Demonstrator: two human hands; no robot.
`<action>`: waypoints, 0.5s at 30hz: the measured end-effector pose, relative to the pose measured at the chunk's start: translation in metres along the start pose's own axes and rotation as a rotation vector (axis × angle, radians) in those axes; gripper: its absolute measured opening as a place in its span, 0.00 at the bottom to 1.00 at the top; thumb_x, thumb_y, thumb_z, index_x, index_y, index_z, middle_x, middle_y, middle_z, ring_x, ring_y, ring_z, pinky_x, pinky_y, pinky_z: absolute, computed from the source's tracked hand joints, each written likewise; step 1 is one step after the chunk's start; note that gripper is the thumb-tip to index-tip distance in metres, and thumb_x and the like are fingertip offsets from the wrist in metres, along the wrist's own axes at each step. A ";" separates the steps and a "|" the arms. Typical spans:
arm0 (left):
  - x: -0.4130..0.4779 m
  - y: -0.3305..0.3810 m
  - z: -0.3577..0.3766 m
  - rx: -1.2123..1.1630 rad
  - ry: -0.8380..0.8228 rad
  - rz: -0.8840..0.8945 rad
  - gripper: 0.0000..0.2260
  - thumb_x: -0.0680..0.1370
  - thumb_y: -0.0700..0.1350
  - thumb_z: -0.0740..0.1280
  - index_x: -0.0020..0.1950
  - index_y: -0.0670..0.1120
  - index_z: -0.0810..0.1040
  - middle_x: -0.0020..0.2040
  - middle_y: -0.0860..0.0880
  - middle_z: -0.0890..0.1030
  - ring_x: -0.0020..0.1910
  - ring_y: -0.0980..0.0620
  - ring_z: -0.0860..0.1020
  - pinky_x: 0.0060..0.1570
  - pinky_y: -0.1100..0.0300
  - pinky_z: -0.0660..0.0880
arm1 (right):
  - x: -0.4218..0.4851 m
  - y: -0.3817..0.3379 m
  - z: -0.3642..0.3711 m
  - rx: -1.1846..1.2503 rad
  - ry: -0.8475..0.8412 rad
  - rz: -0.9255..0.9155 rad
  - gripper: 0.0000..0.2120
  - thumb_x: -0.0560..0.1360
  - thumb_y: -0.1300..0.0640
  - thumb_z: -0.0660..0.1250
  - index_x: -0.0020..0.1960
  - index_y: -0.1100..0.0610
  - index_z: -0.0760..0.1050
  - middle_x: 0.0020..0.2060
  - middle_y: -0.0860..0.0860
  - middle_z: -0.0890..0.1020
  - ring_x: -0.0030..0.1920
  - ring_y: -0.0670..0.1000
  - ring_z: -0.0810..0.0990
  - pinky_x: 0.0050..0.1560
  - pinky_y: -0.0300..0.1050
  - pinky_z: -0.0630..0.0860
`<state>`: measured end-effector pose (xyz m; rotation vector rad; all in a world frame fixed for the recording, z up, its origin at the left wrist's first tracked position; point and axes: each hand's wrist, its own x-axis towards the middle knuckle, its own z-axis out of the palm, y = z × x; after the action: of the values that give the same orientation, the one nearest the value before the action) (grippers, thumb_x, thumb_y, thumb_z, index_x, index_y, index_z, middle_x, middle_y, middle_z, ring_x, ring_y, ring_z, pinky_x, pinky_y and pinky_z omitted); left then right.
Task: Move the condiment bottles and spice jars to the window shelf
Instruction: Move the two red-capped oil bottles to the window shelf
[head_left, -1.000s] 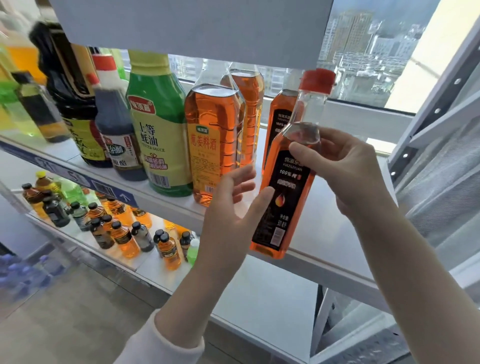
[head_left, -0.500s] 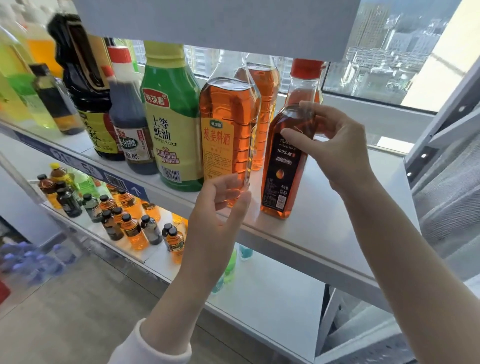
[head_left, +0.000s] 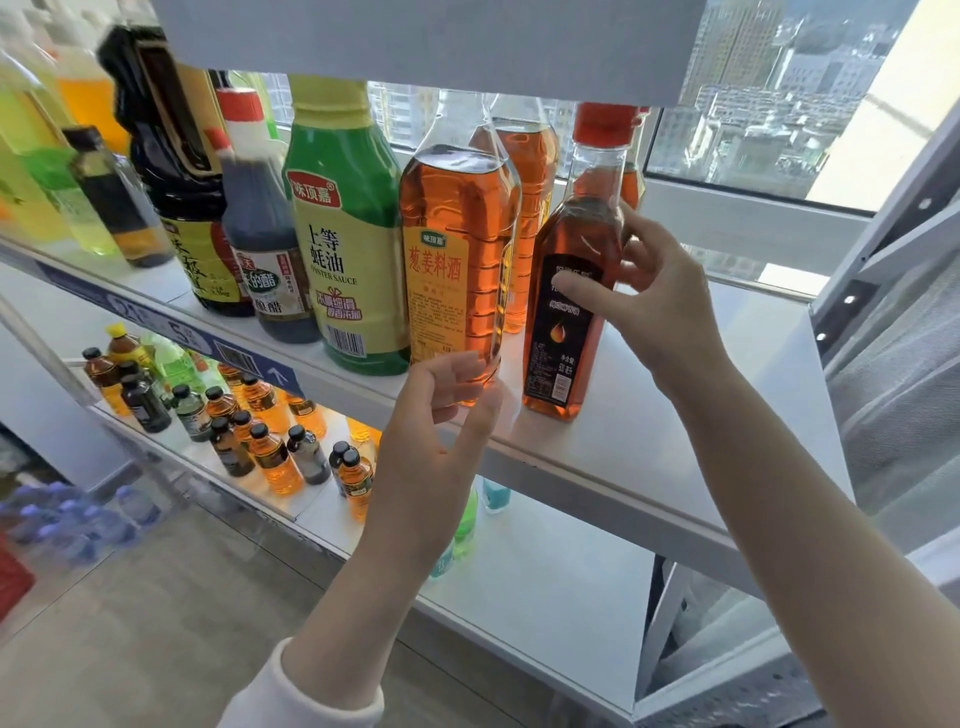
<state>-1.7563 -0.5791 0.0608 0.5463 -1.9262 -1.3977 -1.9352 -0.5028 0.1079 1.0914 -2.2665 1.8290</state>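
Note:
A slim oil bottle (head_left: 558, 358) with a red cap and black label stands upright on the white window shelf (head_left: 675, 415), at the right end of a row of bottles. My right hand (head_left: 665, 306) is around its shoulder, thumb across the label and fingers on its right side. My left hand (head_left: 436, 415) hovers with fingers apart at the shelf's front edge, just below the amber cooking-wine bottle (head_left: 452, 249), and holds nothing. Left of that stand a green oyster sauce bottle (head_left: 343, 234), a dark vinegar bottle (head_left: 260, 239) and a large soy sauce bottle (head_left: 176, 171).
The shelf board above (head_left: 426, 41) hangs low over the bottle caps. Bare shelf lies right of the oil bottle, up to the metal rack upright (head_left: 883, 234). Several small bottles (head_left: 270, 447) crowd the lower shelf (head_left: 545, 571) at left.
The oil bottle went from tilted in the air at the shelf's edge to standing on the shelf beside the cooking wine. My left hand came off it and dropped to the shelf edge.

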 end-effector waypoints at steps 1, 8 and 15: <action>0.000 -0.001 0.000 0.004 -0.002 -0.001 0.12 0.71 0.59 0.62 0.53 0.59 0.71 0.54 0.61 0.77 0.54 0.64 0.75 0.59 0.61 0.72 | -0.003 0.005 0.001 -0.003 -0.011 0.023 0.35 0.63 0.49 0.77 0.67 0.54 0.69 0.53 0.50 0.81 0.53 0.48 0.80 0.55 0.47 0.78; -0.002 -0.005 -0.001 0.028 -0.005 0.001 0.13 0.70 0.59 0.61 0.53 0.59 0.70 0.54 0.61 0.77 0.53 0.65 0.75 0.58 0.64 0.71 | -0.020 0.028 0.009 0.011 -0.005 0.107 0.28 0.64 0.54 0.78 0.60 0.56 0.72 0.52 0.51 0.81 0.50 0.51 0.80 0.55 0.52 0.78; 0.003 -0.016 0.004 0.160 -0.018 0.054 0.11 0.76 0.54 0.63 0.57 0.55 0.69 0.55 0.57 0.76 0.54 0.64 0.73 0.53 0.78 0.66 | -0.023 0.029 0.012 0.020 0.023 0.085 0.26 0.65 0.52 0.77 0.60 0.54 0.72 0.49 0.47 0.81 0.48 0.47 0.80 0.54 0.47 0.78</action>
<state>-1.7620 -0.5836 0.0458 0.5539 -2.0642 -1.2256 -1.9289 -0.5003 0.0695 0.9854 -2.3215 1.8882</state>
